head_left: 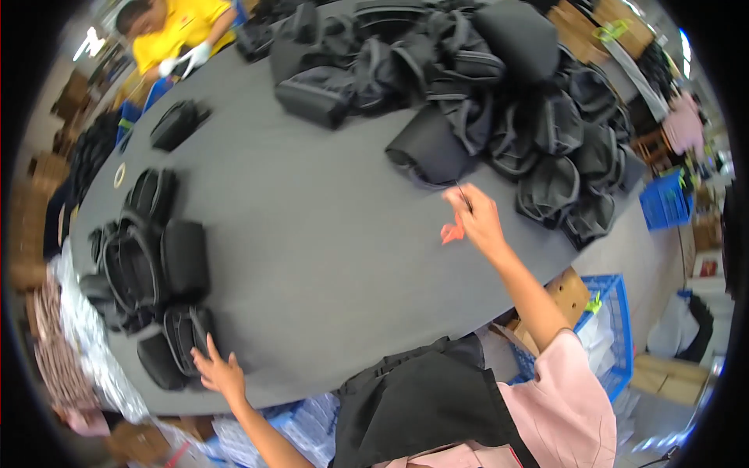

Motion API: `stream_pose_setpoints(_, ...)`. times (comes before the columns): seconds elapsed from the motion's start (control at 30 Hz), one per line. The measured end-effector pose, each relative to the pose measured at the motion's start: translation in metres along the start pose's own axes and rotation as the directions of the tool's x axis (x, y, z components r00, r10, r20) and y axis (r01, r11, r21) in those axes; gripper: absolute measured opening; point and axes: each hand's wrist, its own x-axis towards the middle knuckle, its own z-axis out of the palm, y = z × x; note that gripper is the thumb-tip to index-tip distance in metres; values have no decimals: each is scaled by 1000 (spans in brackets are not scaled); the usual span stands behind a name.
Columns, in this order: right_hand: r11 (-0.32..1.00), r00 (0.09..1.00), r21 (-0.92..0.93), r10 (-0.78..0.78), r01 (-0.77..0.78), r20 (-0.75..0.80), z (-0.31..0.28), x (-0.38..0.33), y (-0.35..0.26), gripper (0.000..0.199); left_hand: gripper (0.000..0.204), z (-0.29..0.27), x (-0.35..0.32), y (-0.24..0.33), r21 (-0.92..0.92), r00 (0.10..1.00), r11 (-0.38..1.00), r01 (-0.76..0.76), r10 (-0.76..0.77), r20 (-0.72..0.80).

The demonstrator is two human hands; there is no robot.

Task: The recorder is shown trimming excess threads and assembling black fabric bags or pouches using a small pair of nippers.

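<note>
My left hand (pixel 221 376) has its fingers spread at the side of a small black case (pixel 186 339), nearest me in the left-hand group; its fingertips seem to touch the case. Over the right half of the table, my right hand (pixel 482 222) is closed around a thin dark pointed tool (pixel 465 198), too small to name its kind. An orange-red strip (pixel 452 229) hangs beside those fingers. Just beyond the tool lies a black bag (pixel 431 148) on its side, at the near edge of a large heap of similar black bags (pixel 546 125).
The grey table (pixel 335 257) has a rounded edge. More black cases (pixel 139 265) stand at its left, near a roll of tape (pixel 119 175). A co-worker in yellow (pixel 183 31) with white gloves works at the far left. A blue crate (pixel 620 335) stands below the right edge.
</note>
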Motion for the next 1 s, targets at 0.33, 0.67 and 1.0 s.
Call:
stream_pose_setpoints(0.33, 778, 984, -602, -148, 179, 102, 22, 90, 1, 46, 50, -38, -24, 119, -542, 845, 649, -534, 425, -325)
stream_pose_setpoints(0.67, 989, 994, -101, -105, 106, 20, -4, 62, -44, 35, 34, -71, -84, 182, -881, 799, 326, -344, 594, -92)
stream_pose_setpoints(1.0, 304, 662, 595, 454, -744, 596, 85, -81, 17, 22, 33, -71, -112, 208, -697, 600, 306, -649, 769, -221)
